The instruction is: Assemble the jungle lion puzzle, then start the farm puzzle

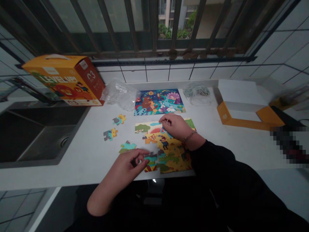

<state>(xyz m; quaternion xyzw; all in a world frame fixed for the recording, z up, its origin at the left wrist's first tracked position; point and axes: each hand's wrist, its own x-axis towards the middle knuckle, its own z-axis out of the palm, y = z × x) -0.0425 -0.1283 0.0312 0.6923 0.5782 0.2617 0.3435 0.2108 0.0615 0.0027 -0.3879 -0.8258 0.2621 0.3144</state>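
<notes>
A partly joined jigsaw puzzle point(170, 154) lies on the counter, showing a yellow field and a figure in a dark hat. My right hand point(177, 127) rests over its upper part with the fingers curled; what is under the fingertips is hidden. At the lower left of the puzzle, my left hand point(131, 164) has thumb and forefinger at the edge of a jigsaw piece point(151, 160) with blue, green and red on it. Beyond that hand is a loose green-blue piece point(127, 146). Two more loose pieces lie farther left, a grey-yellow one point(110, 134) and a blue-yellow one point(119, 119).
Behind the puzzle lies a dark-blue picture sheet point(159, 101), between a crumpled clear bag point(120, 95) and a bag of pieces point(197, 93). An orange box point(70, 80) stands by the sink point(72, 129). An opened box point(246, 109) sits at right.
</notes>
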